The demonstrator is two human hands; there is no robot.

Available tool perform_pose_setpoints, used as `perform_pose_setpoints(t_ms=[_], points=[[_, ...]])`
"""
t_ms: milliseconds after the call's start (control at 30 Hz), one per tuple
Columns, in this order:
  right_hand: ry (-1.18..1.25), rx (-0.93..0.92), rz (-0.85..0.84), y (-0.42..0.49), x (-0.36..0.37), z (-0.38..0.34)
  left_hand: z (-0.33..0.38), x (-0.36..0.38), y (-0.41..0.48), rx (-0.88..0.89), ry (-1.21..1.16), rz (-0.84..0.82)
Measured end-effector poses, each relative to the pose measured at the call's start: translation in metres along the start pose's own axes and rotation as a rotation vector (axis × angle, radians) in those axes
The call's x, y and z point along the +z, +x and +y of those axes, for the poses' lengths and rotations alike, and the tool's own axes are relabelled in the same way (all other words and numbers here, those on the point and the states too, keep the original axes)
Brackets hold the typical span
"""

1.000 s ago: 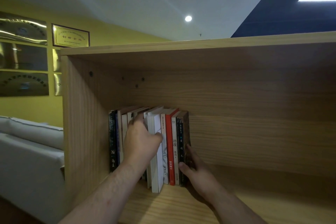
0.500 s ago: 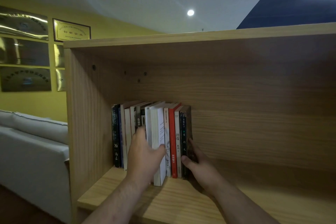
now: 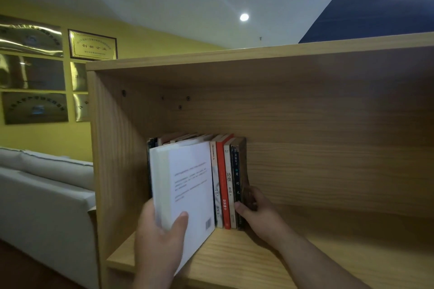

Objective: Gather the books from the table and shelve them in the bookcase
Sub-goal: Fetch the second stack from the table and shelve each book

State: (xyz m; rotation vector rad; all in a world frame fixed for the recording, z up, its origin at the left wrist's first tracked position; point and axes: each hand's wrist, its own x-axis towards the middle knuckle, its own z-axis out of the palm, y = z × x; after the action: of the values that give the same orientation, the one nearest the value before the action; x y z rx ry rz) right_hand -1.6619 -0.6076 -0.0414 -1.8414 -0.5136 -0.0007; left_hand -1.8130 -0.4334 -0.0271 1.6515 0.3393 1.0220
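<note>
A row of upright books [image 3: 226,180] stands at the left end of a wooden bookcase shelf [image 3: 234,258]. My left hand [image 3: 162,237] grips a white book [image 3: 187,185] by its lower fore-edge, thumb on the back cover. That white book is pulled partway out of the row toward me, and it hides the books behind it at the left. My right hand [image 3: 258,212] holds the dark brown book [image 3: 242,166] at the right end of the row, thumb in front and fingers along its outer side. A red-spined book [image 3: 223,183] stands in the middle of the row.
The bookcase's left wall [image 3: 110,171] stands close to the books. Right of the row the shelf is bare wood up to the back panel [image 3: 328,148]. A white sofa [image 3: 47,195] sits left of the bookcase, under framed plaques [image 3: 92,44] on a yellow wall.
My left hand has pulled the white book out of the row toward me, so its back cover now faces the camera. My right hand stays at the row's right end.
</note>
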Motion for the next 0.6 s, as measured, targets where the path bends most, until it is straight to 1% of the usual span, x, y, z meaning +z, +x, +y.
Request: perform_pose_setpoints(t_ms=[67,133,200,233,300,333,367,400,433,467,500,533,600], points=[[-0.053,0.001,0.01,-0.002,0.004,-0.003,0.001,-0.021,-0.003,0.006,-0.05,0.04],[-0.157,0.002,0.0,-0.003,0.008,-0.005,0.002,-0.038,-0.003,0.017,-0.093,0.062],[-0.275,-0.021,-0.016,-0.006,0.01,-0.009,0.005,-0.047,-0.001,0.001,-0.15,0.046],[-0.286,-0.037,-0.023,-0.009,0.01,-0.011,0.006,-0.048,0.0,-0.008,-0.171,0.029],[-0.139,-0.028,-0.009,-0.016,0.008,-0.015,0.009,-0.047,0.001,-0.036,-0.217,-0.03],[-0.043,-0.014,0.03,-0.021,0.008,-0.019,0.011,-0.044,0.001,-0.051,-0.266,-0.061],[0.057,0.009,0.075,-0.027,0.006,-0.024,0.015,-0.04,0.0,-0.072,-0.33,-0.088],[0.17,0.054,0.084,-0.032,0.003,-0.03,0.019,-0.035,-0.001,-0.1,-0.389,-0.118],[0.295,0.094,0.039,-0.037,-0.001,-0.035,0.025,-0.028,-0.002,-0.133,-0.435,-0.151],[0.387,0.109,-0.046,-0.042,-0.007,-0.042,0.029,-0.019,-0.003,-0.166,-0.469,-0.186],[0.435,0.1,-0.118,-0.048,-0.013,-0.049,0.034,-0.01,-0.005,-0.204,-0.493,-0.225],[0.447,0.075,-0.152,-0.055,-0.02,-0.055,0.038,0.001,-0.008,-0.231,-0.497,-0.272],[0.452,0.024,-0.104,-0.067,-0.035,-0.06,0.041,0.019,-0.007,-0.241,-0.461,-0.397]])
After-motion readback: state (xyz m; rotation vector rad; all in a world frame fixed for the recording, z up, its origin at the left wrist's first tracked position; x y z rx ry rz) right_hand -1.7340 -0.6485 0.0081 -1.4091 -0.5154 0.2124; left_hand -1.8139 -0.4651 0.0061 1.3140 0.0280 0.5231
